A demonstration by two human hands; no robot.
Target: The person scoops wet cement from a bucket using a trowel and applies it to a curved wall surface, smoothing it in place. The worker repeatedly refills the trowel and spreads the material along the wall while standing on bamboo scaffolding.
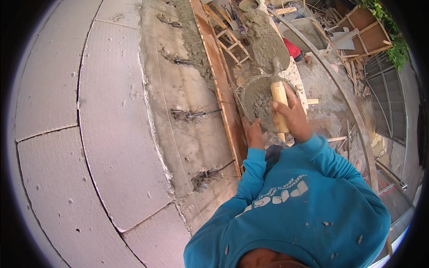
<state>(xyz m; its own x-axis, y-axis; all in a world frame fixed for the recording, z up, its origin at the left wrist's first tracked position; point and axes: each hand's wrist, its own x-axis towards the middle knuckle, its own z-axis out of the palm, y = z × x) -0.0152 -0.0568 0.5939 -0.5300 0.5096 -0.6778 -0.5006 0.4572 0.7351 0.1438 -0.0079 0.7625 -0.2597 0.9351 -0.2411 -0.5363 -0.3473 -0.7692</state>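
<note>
My right hand (292,115) is closed around the pale wooden handle (279,100) of a trowel, over a round container (241,91) of wet grey mortar (259,99). Beyond the handle, its metal neck meets a mortar-covered area (270,51); where the blade ends there I cannot make out. At the container's near left edge, my left hand (255,134) has its fingers bent over the rim. Both hands are close to my body, beside a long brown formwork board (225,96).
Left stands a wall of pale blocks (116,107). Between it and the board runs a rough concrete strip (174,94) with protruding wires (192,115) and a taut string. Far below are a wooden ladder (234,47), scrap timber and a person in red (292,49). A long bar (344,87) curves past on the right.
</note>
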